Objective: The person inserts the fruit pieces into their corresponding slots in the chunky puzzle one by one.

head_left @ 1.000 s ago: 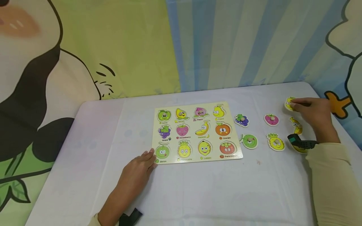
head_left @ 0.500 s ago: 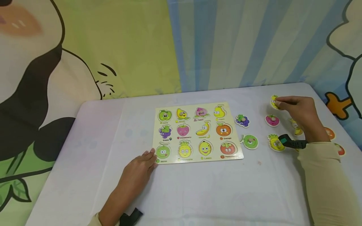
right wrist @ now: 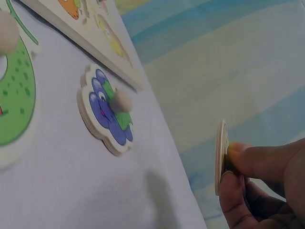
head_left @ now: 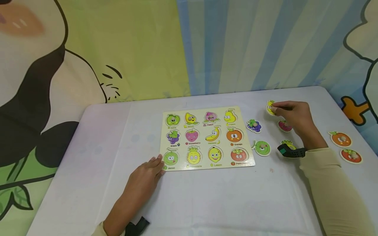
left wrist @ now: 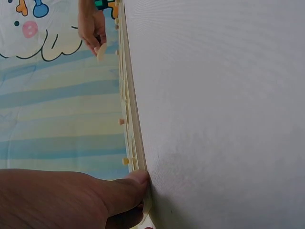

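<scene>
My left hand (head_left: pixel 144 178) grips the lower left corner of the fruit puzzle board (head_left: pixel 206 166); in the left wrist view, the thumb (left wrist: pixel 136 179) lies against the board's edge. Right of the board, my right hand (head_left: pixel 293 116) pinches a yellow pear puzzle piece (head_left: pixel 270 107) between thumb and fingers, above the table. The right wrist view shows this piece (right wrist: pixel 219 157) edge-on, its face mostly out of sight. Nearest below it are the grape piece (head_left: pixel 254 126) and the strawberry piece (head_left: pixel 284 126), partly covered by the hand.
On the white table (head_left: pixel 206 203) lie a melon piece (head_left: pixel 262 148), a pineapple piece (head_left: pixel 287 144) partly behind the wrist strap, an orange piece (head_left: pixel 340 139) and a persimmon piece (head_left: pixel 351 156). A printed cloth (head_left: pixel 236 49) hangs behind the table.
My right hand has carried the pear piece leftward toward the board, uncovering the orange and persimmon pieces and covering the banana piece. The left hand stays at the board's corner.
</scene>
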Motion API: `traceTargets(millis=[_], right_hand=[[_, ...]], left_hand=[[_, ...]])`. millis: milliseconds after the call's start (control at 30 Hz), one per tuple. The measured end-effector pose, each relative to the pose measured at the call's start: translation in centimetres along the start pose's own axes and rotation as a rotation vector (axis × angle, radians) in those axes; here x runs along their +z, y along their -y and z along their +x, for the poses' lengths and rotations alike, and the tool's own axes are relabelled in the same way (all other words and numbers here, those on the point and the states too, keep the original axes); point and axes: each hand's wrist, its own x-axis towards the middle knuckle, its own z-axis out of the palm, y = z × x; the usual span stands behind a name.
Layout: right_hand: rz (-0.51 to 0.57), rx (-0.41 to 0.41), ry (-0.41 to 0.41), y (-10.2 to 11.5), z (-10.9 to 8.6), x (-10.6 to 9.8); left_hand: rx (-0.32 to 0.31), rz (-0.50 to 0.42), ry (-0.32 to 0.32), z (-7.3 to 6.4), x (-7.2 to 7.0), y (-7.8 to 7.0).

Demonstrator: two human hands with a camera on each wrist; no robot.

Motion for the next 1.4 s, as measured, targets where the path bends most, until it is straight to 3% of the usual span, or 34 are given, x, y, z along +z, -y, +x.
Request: traceTargets(millis=[200,433,533,767,1133,1400], right_hand=[[0.016,-0.045,0.023,1.1,-0.2,1.5],[0.030,-0.111,-0.016,-2.6,3.9,4.5],[0.034,-0.102,-0.016,-1.9,3.6,5.5],[0.070,-0.102,0.051,3.4,-0.5,6.6],[0.114,-0.196,0.102,4.7,-0.8,9.0],[0.100,-0.198,0.140,5.5,-0.6,9.8]], left_hand=[[-0.003,-0.009,-0.004,0.0,0.0,0.1],[0.000,-0.001,-0.003,0.1,-0.2,0.1],[0.004,0.002,-0.003,0.1,-0.2,0.1],[-0.018,-0.013,0.004,-0.1,-0.3,0.2],[-0.008,-0.010,0.004,-0.3,-0.1,0.2],[0.009,0.002,-0.005,0.0,-0.1,0.1]])
